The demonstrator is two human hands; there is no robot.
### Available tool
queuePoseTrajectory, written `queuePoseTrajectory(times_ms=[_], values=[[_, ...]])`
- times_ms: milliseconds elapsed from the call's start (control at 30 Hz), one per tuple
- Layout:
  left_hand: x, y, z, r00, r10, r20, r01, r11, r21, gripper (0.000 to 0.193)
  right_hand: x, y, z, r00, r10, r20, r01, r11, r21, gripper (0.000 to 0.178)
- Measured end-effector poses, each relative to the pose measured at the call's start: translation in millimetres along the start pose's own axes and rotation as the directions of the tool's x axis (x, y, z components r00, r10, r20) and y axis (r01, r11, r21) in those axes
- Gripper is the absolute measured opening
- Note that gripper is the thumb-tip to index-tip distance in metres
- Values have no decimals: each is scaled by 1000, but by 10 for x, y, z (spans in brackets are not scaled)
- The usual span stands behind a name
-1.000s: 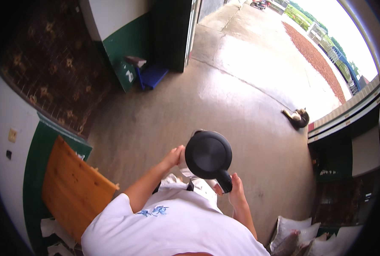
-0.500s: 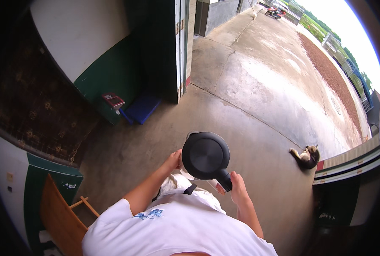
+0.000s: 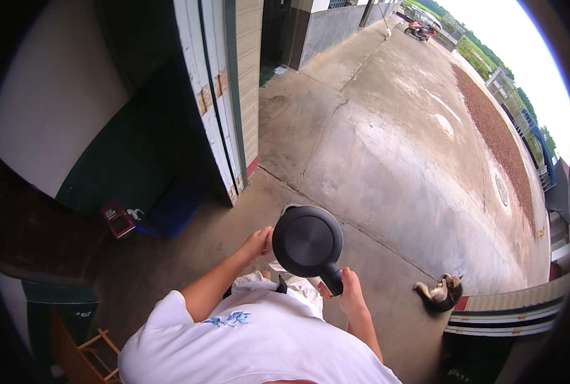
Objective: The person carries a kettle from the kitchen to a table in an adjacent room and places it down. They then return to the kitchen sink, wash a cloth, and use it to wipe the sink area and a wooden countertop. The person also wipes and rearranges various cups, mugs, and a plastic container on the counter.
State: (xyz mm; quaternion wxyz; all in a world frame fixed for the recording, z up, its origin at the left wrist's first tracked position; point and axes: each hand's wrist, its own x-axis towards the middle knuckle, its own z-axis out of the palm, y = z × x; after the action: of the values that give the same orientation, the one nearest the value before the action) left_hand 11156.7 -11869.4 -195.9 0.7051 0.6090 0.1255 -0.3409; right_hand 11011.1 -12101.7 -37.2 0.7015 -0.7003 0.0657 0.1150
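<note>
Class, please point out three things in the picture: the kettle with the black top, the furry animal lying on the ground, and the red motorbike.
kettle (image 3: 307,240): head view, middle of its round black top.
furry animal (image 3: 450,297): head view, its dark-furred body.
red motorbike (image 3: 420,31): head view, middle of its body.

The kettle lid (image 3: 307,239) looks smooth, matt plastic; the shirt (image 3: 253,345), cloth.

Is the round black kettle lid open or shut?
Shut: the round black lid covers the top of the kettle, hiding its inside.
</note>
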Motion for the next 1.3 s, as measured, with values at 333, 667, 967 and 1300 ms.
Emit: queuePoseTrajectory(times_ms=[333,667,967,1300], values=[[3054,1390,435,996,31,-87,-49,976,-212,38,3148,-833,-1720,990,1,138,25,981,-191,86],[5579,3077,307,936,228,-268,-265,958,-110,44,6491,-1595,-2826,951,-39,306,67,994,-82,82],[7573,5008,-473,913,350,-211,-239,876,420,28,9477,-2156,-3159,911,-47,409,91,992,-87,85],[9737,6693,-1597,782,388,-488,-149,876,459,39,13031,-3012,-3052,820,-34,571,152,975,-159,85]])
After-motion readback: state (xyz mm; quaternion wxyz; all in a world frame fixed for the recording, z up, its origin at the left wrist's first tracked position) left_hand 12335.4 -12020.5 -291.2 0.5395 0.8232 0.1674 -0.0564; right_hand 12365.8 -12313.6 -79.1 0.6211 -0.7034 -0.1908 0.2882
